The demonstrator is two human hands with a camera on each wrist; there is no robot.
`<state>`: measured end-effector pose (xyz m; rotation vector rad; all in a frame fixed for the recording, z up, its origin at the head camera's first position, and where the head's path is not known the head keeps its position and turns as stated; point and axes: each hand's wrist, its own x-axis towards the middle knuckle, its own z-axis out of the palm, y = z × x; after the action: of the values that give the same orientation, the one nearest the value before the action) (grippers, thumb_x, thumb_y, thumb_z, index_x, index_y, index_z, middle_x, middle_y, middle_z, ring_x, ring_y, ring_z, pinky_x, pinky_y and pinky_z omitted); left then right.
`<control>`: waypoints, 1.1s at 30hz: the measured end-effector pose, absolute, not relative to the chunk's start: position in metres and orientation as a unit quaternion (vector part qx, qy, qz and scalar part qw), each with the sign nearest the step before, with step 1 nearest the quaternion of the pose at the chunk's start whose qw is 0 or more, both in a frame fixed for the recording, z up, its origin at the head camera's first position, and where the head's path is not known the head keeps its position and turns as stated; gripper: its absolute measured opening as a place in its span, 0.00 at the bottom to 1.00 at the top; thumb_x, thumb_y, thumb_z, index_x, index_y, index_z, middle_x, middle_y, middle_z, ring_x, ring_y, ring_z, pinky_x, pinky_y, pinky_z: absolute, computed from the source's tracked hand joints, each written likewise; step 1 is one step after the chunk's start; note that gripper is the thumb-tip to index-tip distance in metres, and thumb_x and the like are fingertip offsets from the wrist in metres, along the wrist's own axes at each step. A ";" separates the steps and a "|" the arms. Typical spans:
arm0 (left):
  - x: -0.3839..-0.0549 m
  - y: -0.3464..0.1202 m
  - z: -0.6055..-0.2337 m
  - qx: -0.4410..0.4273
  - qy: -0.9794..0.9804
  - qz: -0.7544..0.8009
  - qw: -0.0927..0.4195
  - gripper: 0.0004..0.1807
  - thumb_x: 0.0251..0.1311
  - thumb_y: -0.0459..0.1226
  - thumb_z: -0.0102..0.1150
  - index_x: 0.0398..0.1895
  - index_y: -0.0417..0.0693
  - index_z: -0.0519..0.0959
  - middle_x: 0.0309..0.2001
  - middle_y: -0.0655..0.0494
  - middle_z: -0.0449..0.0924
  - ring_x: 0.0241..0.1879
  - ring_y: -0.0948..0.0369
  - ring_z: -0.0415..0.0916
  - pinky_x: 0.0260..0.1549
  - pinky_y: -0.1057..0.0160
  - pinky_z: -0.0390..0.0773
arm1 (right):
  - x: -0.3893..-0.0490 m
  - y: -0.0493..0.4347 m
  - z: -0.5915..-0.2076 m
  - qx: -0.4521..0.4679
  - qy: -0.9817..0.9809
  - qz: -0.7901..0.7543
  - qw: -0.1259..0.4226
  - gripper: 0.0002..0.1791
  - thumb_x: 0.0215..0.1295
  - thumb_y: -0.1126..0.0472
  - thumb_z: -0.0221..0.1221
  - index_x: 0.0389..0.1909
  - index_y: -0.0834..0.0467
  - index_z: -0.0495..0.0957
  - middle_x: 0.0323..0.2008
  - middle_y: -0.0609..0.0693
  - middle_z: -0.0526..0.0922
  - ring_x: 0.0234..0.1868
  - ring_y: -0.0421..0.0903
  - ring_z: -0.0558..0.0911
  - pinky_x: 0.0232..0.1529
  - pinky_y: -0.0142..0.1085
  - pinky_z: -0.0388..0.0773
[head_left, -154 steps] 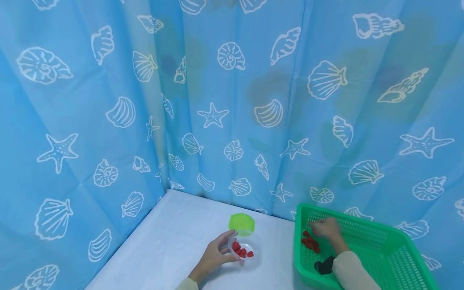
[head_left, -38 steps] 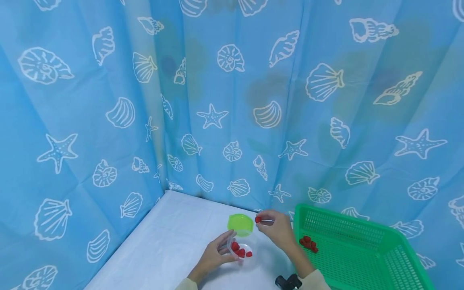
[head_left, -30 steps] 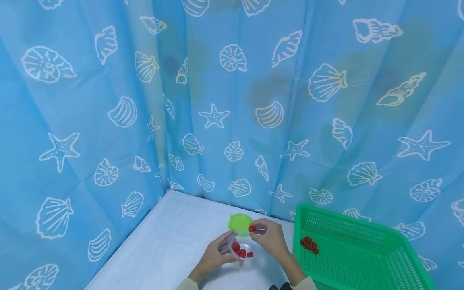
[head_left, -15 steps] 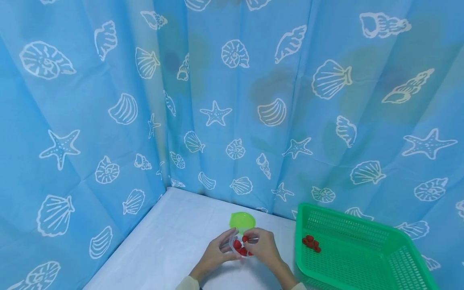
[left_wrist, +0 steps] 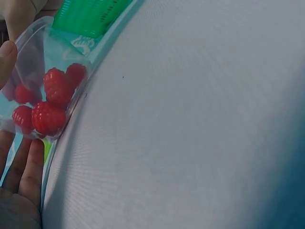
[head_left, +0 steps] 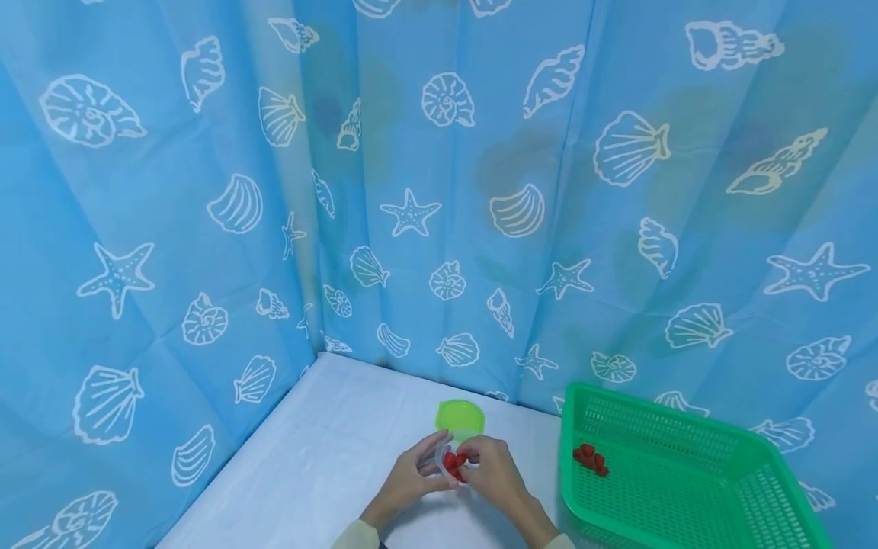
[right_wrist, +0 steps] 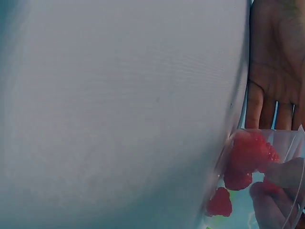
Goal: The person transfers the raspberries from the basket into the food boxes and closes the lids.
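Observation:
A clear plastic container (left_wrist: 35, 47) with several red raspberries (left_wrist: 48, 118) stands tilted on the white tabletop. My left hand (head_left: 403, 486) grips its left side, with the thumb in front and the fingers behind. From the right, my right hand (head_left: 499, 474) reaches into the container. In the right wrist view its thumb and fingers pinch a raspberry (right_wrist: 271, 185), low among the others. A lime-green lid (head_left: 459, 416) lies just behind the container.
A green mesh basket (head_left: 568, 465) stands to the right, with a small cluster of raspberries (head_left: 590, 459) in its left end. A blue shell-patterned curtain (head_left: 411, 290) hangs along the back and left edges of the white table (head_left: 288, 473).
From the basket, my right hand has carried a raspberry left and down into the container. My left hand has kept its grip on the container throughout.

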<state>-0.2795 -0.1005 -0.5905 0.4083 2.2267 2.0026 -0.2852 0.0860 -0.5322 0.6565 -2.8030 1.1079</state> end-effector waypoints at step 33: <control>-0.278 -0.101 -0.593 0.148 0.732 0.663 0.055 0.43 0.52 0.43 0.73 0.72 0.52 0.64 0.68 0.55 0.67 0.67 0.50 0.65 0.59 0.54 0.73 | -0.282 0.093 -0.507 0.184 -0.923 0.337 -0.028 0.12 0.53 0.64 0.72 0.39 0.58 0.85 0.35 0.49 0.85 0.36 0.45 0.83 0.39 0.39 0.85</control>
<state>-0.2785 -0.1014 -0.5925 0.4487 2.2213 2.0122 -0.2816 0.0934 -0.5069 0.5902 -2.9524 1.0776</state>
